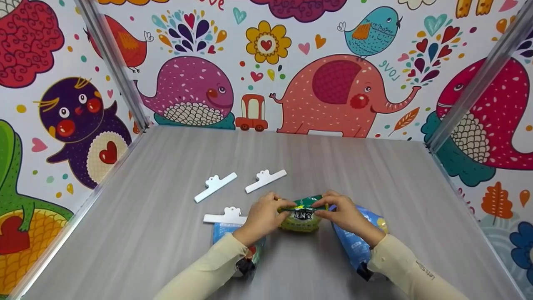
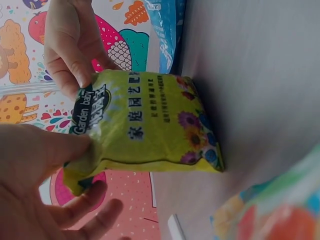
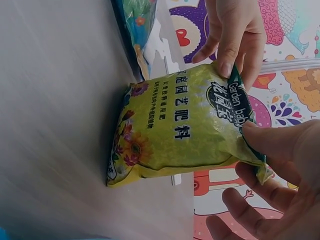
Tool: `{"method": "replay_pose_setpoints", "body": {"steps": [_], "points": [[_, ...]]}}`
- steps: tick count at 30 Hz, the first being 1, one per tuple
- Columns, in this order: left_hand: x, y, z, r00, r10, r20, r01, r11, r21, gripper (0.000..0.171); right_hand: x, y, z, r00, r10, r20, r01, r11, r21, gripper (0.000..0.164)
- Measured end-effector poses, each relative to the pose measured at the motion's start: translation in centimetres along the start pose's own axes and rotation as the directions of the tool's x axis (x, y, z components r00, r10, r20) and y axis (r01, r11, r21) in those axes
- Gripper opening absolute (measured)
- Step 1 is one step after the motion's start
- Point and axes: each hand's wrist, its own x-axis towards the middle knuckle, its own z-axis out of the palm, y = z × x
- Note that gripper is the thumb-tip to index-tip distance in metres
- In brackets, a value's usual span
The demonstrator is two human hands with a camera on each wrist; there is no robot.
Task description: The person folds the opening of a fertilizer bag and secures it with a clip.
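A yellow-green fertilizer bag with a dark green top stands on the table between my hands. My left hand pinches one top corner of it between thumb and fingers. At the opposite top corner, my right hand pinches the folded-over edge the same way. In the left wrist view the bag's front shows printed flowers near its base. The right wrist view shows the bag upright, its bottom on the table, thumbs on the near side of the top edge.
Two white clips lie beyond my left hand. A third white clip sits along the top edge of a blue bag, partly under my left forearm. Another blue bag lies by my right wrist. Patterned walls enclose the table.
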Motion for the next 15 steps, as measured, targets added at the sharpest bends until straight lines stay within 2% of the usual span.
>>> {"method": "replay_pose_setpoints", "body": {"steps": [5,11,15], "points": [[-0.13,0.33,-0.18,1.0,0.003,0.007,-0.003,0.995,0.1,0.023,-0.1,0.07,0.05,1.0,-0.027,-0.012,0.026,0.997,-0.07,0.011],[-0.11,0.65,-0.24,0.999,-0.028,0.029,0.023,0.988,0.154,0.023,-0.29,-0.23,0.25,0.998,-0.063,-0.018,0.059,0.986,-0.153,0.009],[-0.02,0.82,-0.17,0.999,-0.036,0.019,0.032,0.981,0.19,0.022,-0.33,-0.51,0.5,0.992,-0.122,-0.04,0.11,0.967,-0.231,0.007]]}}
